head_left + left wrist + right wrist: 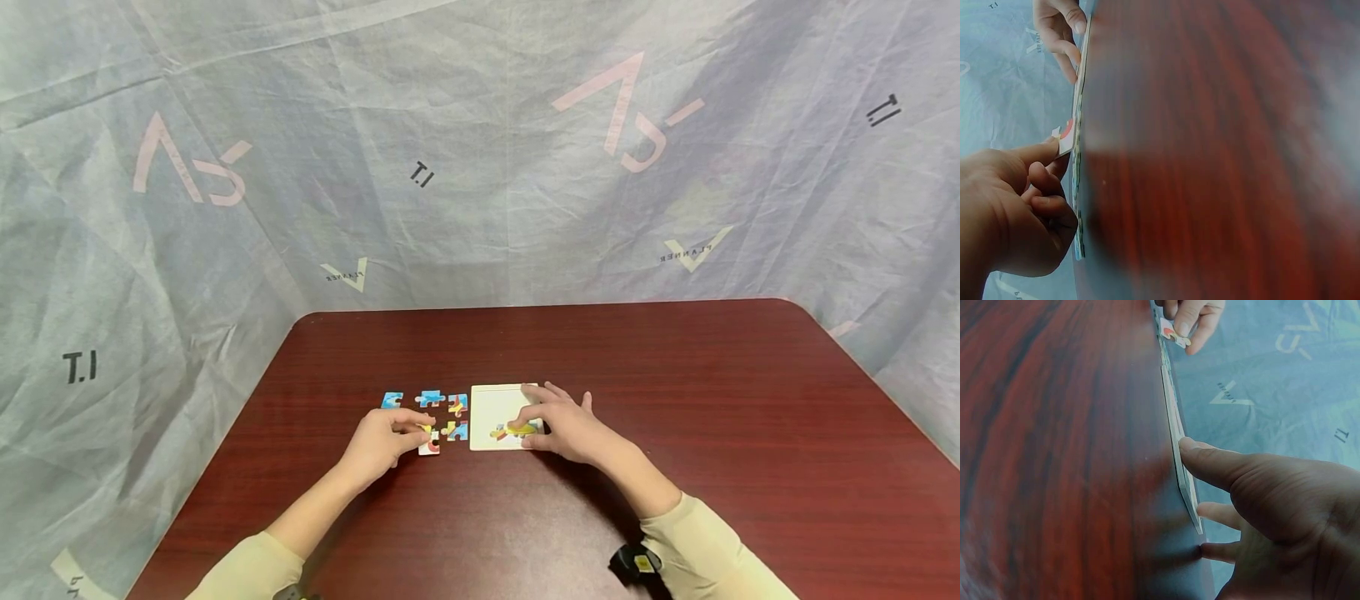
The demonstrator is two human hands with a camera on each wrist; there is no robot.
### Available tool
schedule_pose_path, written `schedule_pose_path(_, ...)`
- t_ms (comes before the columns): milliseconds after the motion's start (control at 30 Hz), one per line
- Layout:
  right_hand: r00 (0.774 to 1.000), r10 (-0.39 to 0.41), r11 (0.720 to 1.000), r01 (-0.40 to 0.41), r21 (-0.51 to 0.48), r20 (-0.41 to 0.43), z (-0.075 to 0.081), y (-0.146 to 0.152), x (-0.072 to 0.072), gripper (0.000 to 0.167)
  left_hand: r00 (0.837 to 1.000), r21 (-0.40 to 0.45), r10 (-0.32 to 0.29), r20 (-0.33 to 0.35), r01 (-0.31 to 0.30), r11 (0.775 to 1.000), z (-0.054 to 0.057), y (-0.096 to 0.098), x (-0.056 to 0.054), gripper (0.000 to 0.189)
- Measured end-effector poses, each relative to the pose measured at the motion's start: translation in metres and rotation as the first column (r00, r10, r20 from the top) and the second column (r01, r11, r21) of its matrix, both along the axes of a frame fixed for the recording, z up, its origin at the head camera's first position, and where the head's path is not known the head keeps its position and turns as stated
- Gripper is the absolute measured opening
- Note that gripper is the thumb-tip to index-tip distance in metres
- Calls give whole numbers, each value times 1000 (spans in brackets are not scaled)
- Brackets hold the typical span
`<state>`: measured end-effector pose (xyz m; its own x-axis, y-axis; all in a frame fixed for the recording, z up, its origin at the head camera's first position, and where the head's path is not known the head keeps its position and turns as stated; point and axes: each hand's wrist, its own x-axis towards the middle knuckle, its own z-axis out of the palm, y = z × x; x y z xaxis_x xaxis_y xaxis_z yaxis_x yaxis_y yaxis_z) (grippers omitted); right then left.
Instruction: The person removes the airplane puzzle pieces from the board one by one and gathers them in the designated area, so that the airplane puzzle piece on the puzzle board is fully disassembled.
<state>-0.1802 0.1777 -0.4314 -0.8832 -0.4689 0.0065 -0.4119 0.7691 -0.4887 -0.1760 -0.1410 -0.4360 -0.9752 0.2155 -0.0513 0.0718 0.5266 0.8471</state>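
My left hand [377, 446] pinches a jigsaw piece [431, 448] between thumb and fingers; it is white with a red curve and a bit of yellow. In the left wrist view this piece [1066, 142] is held tilted up, close over the row of other pieces. The fingers of my right hand [568, 427] spread over the right side of a pale, flat puzzle tray [492, 403]. Its fingertips touch yellow, red and blue pieces [500, 432] in the lower part of the tray, and the hand partly hides them. The right thumb [1190, 445] lies at the tray's near edge.
Several loose jigsaw pieces lie left of the tray: a blue one [392, 400] behind the left hand, another blue one [431, 398], and two multicoloured ones [458, 405] beside the tray. The dark red table [600, 358] ends at a grey cloth backdrop [465, 233].
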Motion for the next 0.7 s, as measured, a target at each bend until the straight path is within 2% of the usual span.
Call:
schedule_pose_path(333, 1000, 3, 1000, -3, -7, 5, 0, 0, 0, 16, 999, 6, 36, 30, -36, 999, 0, -11, 2, 19)
schedule_pose_path(700, 1000, 3, 1000, -3, -8, 1, 0, 1, 0, 16, 999, -42, 12, 34, -11, 999, 2, -24, 5, 18)
